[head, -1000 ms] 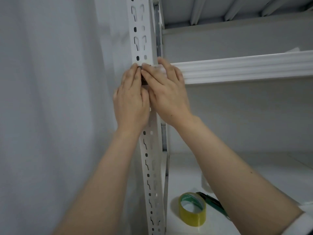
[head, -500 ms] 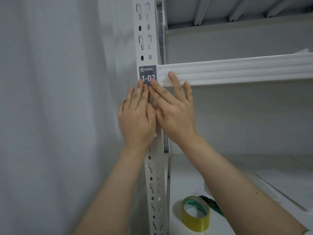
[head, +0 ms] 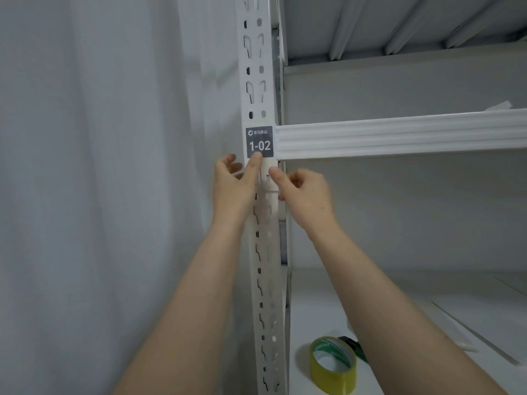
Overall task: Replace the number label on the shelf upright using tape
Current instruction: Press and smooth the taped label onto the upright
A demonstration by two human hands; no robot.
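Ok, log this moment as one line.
step: pressing tape under label | label: 1-02, on upright | left hand: fingertip at label's lower edge | right hand: fingertip on upright | tape roll: on shelf

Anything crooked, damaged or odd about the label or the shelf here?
Nothing stands out. The 1-02 label sits square on the upright, level with the beam. Both hands are just below it. The tape roll stands on edge on the lower shelf.
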